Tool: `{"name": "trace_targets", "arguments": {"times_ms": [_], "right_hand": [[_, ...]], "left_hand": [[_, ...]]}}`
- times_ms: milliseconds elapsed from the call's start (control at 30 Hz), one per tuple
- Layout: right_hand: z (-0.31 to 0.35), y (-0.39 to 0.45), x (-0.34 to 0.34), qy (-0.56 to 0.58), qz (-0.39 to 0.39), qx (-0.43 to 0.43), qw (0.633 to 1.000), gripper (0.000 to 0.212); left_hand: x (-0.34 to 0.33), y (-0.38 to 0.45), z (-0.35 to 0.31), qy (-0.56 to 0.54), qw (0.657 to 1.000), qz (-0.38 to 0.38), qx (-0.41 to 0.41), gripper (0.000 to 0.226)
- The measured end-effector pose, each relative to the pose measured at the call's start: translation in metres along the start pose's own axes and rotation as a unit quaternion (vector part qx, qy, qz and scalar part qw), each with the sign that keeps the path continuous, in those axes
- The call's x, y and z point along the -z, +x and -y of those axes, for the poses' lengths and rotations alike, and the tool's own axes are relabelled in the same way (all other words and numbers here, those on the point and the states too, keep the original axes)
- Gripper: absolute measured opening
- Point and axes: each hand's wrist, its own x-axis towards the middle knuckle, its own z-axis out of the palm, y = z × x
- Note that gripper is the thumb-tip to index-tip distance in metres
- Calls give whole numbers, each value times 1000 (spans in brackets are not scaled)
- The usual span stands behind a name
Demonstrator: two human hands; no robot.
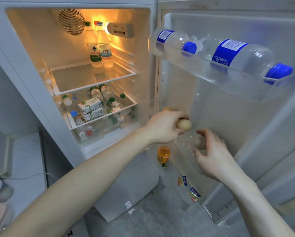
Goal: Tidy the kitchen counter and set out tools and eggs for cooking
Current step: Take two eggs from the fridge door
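1 egg half-hidden behind fingers

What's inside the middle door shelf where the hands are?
Three eggs show: one in the left hand, one under the right hand, another behind. Hands cover the rest.

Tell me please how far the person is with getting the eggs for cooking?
Done: the fridge door stands open. In hand: the left hand holds a brown egg at the door's middle shelf, and the right hand curls around a second egg there. A third egg sits behind the left hand. Left: carrying the eggs to the counter, which is out of view, so tidying and tools cannot be judged.
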Motion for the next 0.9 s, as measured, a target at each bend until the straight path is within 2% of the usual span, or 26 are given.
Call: {"name": "trace_targets", "arguments": {"times_ms": [133,267,400,667,900], "right_hand": [[3,4,1,-82,29,4,996,49],[6,8,5,-122,43,9,992,48],[10,11,6,-120,44,22,992,42],[11,19,3,-119,37,40,991,26],[17,8,3,20,-31,49,998,20]], "left_hand": [[18,-26,20,-154,984,-54,68,40],[24,-48,34,-241,963,-56,106,37],[28,-67,34,-351,925,-50,135,35],[23,-87,35,-372,917,-41,140,36],[27,-110,42,-410,896,-61,159,32]]}}
